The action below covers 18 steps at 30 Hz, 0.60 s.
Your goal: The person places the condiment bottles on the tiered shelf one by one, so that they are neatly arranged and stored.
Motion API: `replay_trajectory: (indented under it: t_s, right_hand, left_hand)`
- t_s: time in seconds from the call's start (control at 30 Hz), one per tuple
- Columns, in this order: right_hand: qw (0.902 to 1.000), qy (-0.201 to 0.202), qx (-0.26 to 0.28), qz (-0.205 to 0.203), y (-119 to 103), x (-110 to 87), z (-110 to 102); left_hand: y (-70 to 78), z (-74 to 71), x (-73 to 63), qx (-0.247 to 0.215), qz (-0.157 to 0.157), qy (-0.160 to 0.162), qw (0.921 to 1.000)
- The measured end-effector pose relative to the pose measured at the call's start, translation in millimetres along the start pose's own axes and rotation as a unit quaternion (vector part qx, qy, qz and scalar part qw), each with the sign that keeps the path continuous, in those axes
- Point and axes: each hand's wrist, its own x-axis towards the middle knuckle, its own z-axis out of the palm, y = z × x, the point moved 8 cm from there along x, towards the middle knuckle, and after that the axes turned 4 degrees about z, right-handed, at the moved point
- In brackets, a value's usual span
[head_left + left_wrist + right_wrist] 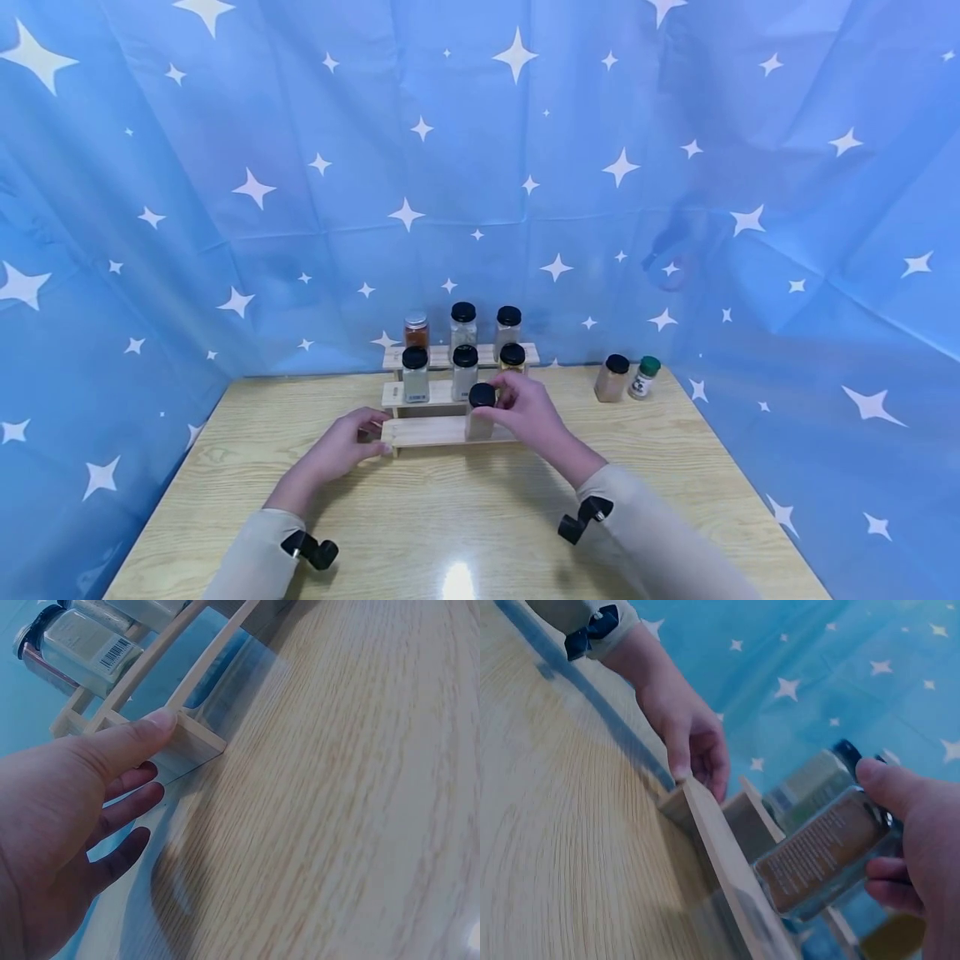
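Observation:
A three-tier wooden spice rack (427, 432) stands at the back of the table. At its left end is my left hand (341, 450), the thumb on the front corner of the lowest tier and fingers bent behind it; the left wrist view shows the lower fingers loose beside the end panel (196, 742). My right hand (536, 412) holds a spice jar (480, 423) near its black lid, thumb on one side and fingers on the other. In the right wrist view this square glass jar (821, 851) has brownish contents and printed text; its base is right at the lowest tier.
Several jars fill the upper tiers, including a silver-lidded jar (416, 332) and a black-lidded jar (416, 375). Right of the rack, a black-lidded jar (611, 382) and a green-lidded jar (643, 379) stand on the table (390, 525). A starry curtain (480, 167) hangs behind.

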Motion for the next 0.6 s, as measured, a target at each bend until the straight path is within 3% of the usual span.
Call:
replay_trajectory:
  t_s: [0.23,0.6]
  right_hand:
    - [0.9996,-0.013,-0.024,0.006,-16.4,7.6,28.3]
    - [0.9982,-0.014,-0.046,-0.036,-35.0,20.8,64.5]
  left_hand:
    - [1.6,0.4,0.0,-0.004,-0.002,-0.001,1.0000]
    - [-1.9,0.8,1.3,0.000,-0.005,-0.001,1.0000]
